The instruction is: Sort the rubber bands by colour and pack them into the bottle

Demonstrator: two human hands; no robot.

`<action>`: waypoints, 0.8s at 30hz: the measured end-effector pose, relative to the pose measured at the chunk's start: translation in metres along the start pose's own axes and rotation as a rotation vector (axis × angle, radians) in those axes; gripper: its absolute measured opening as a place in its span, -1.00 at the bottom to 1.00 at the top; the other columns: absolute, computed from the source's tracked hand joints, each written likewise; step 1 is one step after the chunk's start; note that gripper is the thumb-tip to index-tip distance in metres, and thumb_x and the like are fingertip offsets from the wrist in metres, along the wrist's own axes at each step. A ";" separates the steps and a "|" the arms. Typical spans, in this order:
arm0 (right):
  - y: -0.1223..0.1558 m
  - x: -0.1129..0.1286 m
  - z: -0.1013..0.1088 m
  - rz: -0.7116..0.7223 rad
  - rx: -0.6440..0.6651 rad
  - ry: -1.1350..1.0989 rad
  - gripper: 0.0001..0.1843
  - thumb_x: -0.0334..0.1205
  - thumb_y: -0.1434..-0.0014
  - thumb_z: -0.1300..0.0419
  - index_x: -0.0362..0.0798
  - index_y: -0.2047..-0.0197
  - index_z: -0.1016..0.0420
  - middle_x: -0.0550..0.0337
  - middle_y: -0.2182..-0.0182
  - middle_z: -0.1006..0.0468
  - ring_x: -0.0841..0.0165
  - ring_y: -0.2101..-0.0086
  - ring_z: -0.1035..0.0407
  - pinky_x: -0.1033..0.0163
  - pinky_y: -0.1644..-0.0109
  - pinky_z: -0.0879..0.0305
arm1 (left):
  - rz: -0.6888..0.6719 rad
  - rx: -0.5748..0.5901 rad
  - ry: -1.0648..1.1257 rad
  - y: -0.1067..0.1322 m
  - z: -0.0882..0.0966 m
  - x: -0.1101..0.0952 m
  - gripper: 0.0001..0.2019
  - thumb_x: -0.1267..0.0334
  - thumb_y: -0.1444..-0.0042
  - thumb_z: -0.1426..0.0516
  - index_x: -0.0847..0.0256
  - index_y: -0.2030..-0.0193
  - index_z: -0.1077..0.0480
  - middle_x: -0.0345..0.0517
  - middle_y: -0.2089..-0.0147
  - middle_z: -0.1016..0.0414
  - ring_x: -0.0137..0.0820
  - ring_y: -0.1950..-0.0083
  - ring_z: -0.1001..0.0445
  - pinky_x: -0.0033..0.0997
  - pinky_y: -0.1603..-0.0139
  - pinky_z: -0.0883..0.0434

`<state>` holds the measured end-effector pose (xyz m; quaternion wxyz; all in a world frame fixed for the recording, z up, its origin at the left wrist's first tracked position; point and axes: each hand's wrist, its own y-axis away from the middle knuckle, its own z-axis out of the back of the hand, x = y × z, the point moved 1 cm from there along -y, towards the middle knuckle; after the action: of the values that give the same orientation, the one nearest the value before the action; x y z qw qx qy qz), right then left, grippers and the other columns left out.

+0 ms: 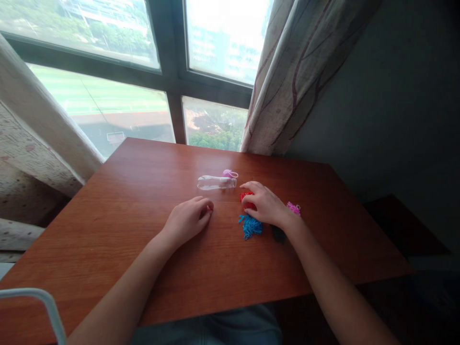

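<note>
My left hand (189, 218) rests over the wooden table with its fingers curled in and thumb against them. A trace of red shows at its fingertips, too small to name. My right hand (264, 203) is over a small pile of red strands (246, 197), thumb and fingers apart around it, partly hiding it. Just below lies a loose heap of blue strands (251, 226). A dark pile (278, 234) sits partly under my right wrist, and pink strands (293, 208) lie beyond that wrist. Ahead of my hands, a clear bottle (215, 182) lies on its side.
Behind the bottle's right end is a pink ball-like cap with a loop (230, 174). The brown table (118, 201) reaches to the window (172, 76). Curtains (283, 81) hang at both sides. A white curved bar (46, 299) stands at the lower left.
</note>
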<state>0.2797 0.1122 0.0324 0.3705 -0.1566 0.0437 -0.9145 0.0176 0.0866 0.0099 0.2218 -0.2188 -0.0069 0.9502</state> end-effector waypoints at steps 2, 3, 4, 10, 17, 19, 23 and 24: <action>-0.001 -0.002 -0.002 0.006 -0.014 0.013 -0.92 -0.38 -0.07 -0.32 -0.01 0.36 -0.55 0.03 -0.11 -0.40 0.13 -0.17 -0.20 -0.05 -0.22 -0.23 | 0.002 0.004 -0.004 0.000 0.000 0.000 -0.83 0.20 -0.21 0.00 0.06 0.20 -0.42 -0.20 0.18 -0.54 -0.33 0.25 -0.50 -0.41 0.30 -0.28; -0.001 -0.003 -0.003 0.004 -0.025 0.018 -0.93 -0.37 -0.09 -0.31 -0.01 0.36 -0.56 0.03 -0.11 -0.41 0.13 -0.17 -0.21 -0.05 -0.22 -0.23 | 0.003 0.005 -0.006 -0.001 0.000 0.000 -0.83 0.20 -0.21 0.00 0.06 0.21 -0.42 -0.20 0.18 -0.54 -0.34 0.26 -0.50 -0.41 0.30 -0.27; 0.000 -0.004 -0.004 -0.002 -0.035 0.020 -0.93 -0.37 -0.10 -0.29 0.00 0.35 -0.56 0.03 -0.10 -0.41 0.13 -0.17 -0.21 -0.05 -0.22 -0.23 | 0.004 0.006 -0.008 -0.001 0.000 0.000 -0.83 0.20 -0.22 0.00 0.06 0.21 -0.41 -0.20 0.18 -0.54 -0.34 0.26 -0.50 -0.40 0.31 -0.27; 0.004 -0.011 0.000 -0.070 -0.100 -0.014 -0.88 -0.38 -0.15 -0.23 0.00 0.37 -0.57 0.04 -0.09 -0.42 0.15 -0.14 -0.23 -0.04 -0.19 -0.27 | 0.001 0.002 -0.006 0.001 0.000 0.000 -0.82 0.21 -0.22 0.01 0.06 0.20 -0.42 -0.20 0.17 -0.54 -0.34 0.24 -0.51 -0.41 0.29 -0.28; 0.005 -0.002 0.001 -0.038 -0.048 -0.025 -0.92 -0.36 -0.10 -0.29 0.01 0.31 -0.56 0.04 -0.07 -0.43 0.15 -0.13 -0.23 -0.05 -0.20 -0.25 | -0.003 0.002 -0.016 0.001 0.001 -0.001 -0.82 0.21 -0.22 0.01 0.06 0.20 -0.42 -0.18 0.17 -0.55 -0.32 0.24 -0.51 -0.40 0.29 -0.30; 0.004 0.001 0.000 -0.035 -0.035 -0.024 -0.87 -0.38 -0.07 -0.30 0.02 0.28 -0.56 0.05 -0.10 -0.41 0.14 -0.14 -0.21 -0.06 -0.21 -0.23 | -0.003 0.003 -0.015 0.001 0.001 -0.001 -0.82 0.21 -0.22 0.01 0.06 0.20 -0.42 -0.18 0.18 -0.55 -0.33 0.24 -0.51 -0.40 0.29 -0.30; 0.001 0.003 -0.002 -0.042 -0.027 -0.013 -0.80 -0.46 -0.07 -0.25 0.03 0.27 -0.56 0.06 -0.11 -0.39 0.15 -0.16 -0.20 -0.05 -0.19 -0.24 | 0.000 0.001 -0.011 0.001 0.000 -0.001 -0.82 0.21 -0.21 0.00 0.06 0.20 -0.42 -0.18 0.18 -0.54 -0.33 0.26 -0.50 -0.41 0.30 -0.29; 0.001 0.004 -0.003 -0.042 -0.023 -0.009 -0.82 -0.45 -0.07 -0.25 0.03 0.28 -0.56 0.06 -0.11 -0.40 0.15 -0.16 -0.20 -0.05 -0.19 -0.25 | -0.002 0.000 -0.008 0.001 0.001 -0.001 -0.82 0.21 -0.22 0.00 0.07 0.20 -0.42 -0.18 0.19 -0.54 -0.33 0.26 -0.50 -0.41 0.30 -0.29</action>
<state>0.2768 0.1090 0.0307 0.3498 -0.1658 0.0493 -0.9207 0.0173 0.0854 0.0105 0.2228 -0.2149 -0.0083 0.9508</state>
